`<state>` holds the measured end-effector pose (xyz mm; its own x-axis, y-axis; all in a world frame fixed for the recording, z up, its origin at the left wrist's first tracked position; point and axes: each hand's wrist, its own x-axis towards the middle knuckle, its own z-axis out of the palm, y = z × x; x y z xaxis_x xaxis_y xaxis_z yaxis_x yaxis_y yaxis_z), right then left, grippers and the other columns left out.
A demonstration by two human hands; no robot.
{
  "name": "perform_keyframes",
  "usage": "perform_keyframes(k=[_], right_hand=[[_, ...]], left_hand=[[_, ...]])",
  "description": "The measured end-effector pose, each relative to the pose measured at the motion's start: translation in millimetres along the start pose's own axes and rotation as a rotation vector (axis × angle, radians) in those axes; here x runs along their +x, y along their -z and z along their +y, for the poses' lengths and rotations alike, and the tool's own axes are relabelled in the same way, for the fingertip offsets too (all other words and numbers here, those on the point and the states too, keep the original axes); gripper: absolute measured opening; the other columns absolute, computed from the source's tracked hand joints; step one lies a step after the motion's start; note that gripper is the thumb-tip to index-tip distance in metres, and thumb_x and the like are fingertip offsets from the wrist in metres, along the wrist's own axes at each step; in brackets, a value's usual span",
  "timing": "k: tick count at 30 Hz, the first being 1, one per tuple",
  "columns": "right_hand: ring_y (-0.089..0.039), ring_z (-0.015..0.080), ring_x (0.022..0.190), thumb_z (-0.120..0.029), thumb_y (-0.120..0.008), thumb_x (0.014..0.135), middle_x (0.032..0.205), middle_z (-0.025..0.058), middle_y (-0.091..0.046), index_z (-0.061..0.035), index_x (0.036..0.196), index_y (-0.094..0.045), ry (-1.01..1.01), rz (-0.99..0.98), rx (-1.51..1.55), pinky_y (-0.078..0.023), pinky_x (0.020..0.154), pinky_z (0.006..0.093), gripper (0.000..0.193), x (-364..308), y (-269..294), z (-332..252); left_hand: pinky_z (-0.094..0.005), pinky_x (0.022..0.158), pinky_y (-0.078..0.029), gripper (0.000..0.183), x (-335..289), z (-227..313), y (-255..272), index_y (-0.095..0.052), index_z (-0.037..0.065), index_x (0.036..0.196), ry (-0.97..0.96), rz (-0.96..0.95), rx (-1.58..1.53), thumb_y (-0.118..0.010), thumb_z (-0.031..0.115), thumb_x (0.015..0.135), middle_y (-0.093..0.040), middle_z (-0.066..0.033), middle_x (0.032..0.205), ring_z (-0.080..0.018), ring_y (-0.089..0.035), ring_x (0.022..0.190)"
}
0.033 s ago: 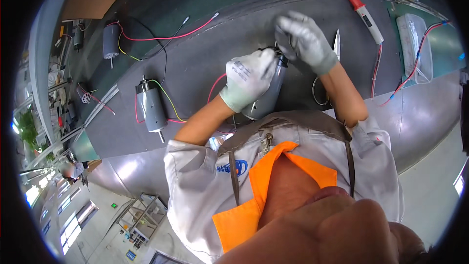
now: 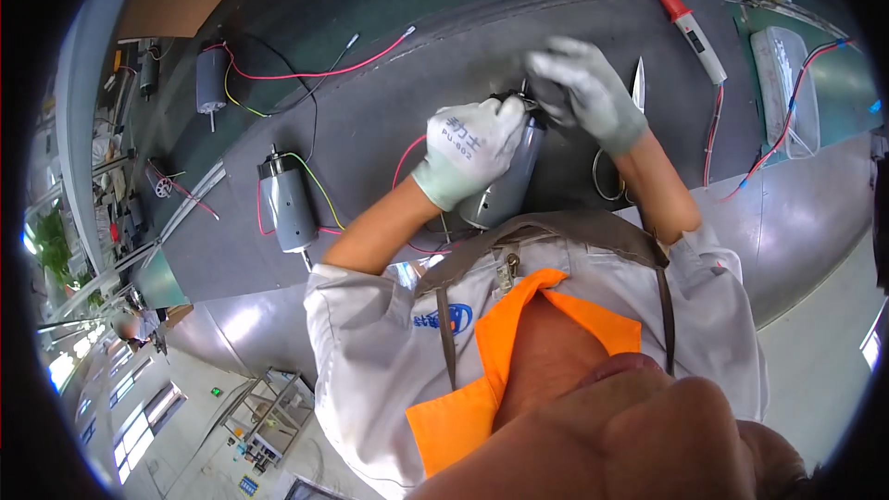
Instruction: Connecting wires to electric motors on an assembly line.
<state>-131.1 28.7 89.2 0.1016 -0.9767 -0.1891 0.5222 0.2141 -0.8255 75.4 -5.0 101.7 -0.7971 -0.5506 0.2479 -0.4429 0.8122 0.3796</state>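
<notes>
A grey cylindrical electric motor [image 2: 512, 187] lies on the dark bench close to my chest, its far end under my hands. My left hand [image 2: 470, 150], in a white glove with a grey palm, is closed around that end, fingertips at some dark parts. Just right of it is my right hand [image 2: 593, 97], gloved alike, its fingers curled toward the motor's end. Whatever sits between those fingers is too small and blurred to name. A thin shiny piece stands up between the two hands. Scissors [image 2: 638, 88] lie beside my right wrist.
To the left are another grey motor [image 2: 289, 204] with red and yellow-green wires and a farther motor [image 2: 210, 79] with long leads. A red-and-grey handheld tool [image 2: 701, 46] lies at the far right, near a clear plastic box [image 2: 785, 97] and a red-blue cable [image 2: 806, 74].
My right hand has shifted slightly right and toward me, its fingers a little changed in curl. The left hand has turned slightly while still on the motor.
</notes>
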Motion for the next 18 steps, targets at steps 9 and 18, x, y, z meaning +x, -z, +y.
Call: perform_keyframes(k=[9,18], right_hand=[[-0.043,0.005,0.053,-0.022,-0.068,0.089,0.069,-0.0018,-0.053,-0.0072,0.083,-0.064,0.017,-0.097,0.019,-0.033,0.046,0.0215,0.016,35,-27,-6],[-0.067,0.0342,0.088,-0.031,-0.067,0.092,0.098,0.0148,-0.068,-0.0075,0.115,-0.066,0.472,0.653,-1.599,-0.054,0.075,0.0435,0.033,-83,27,-22]], left_hand=[[-0.0395,0.046,-0.048,0.026,3,0,1,-0.061,0.003,0.103,-0.328,-0.279,0.169,-0.058,0.015,0.08,-0.061,-0.0069,0.068,-0.0224,-0.064,0.055],[-0.0424,0.062,-0.051,0.026,9,-3,30,-0.066,0.009,0.107,-0.119,-0.118,0.131,-0.069,0.028,0.089,-0.062,-0.0112,0.082,-0.0299,-0.064,0.074]])
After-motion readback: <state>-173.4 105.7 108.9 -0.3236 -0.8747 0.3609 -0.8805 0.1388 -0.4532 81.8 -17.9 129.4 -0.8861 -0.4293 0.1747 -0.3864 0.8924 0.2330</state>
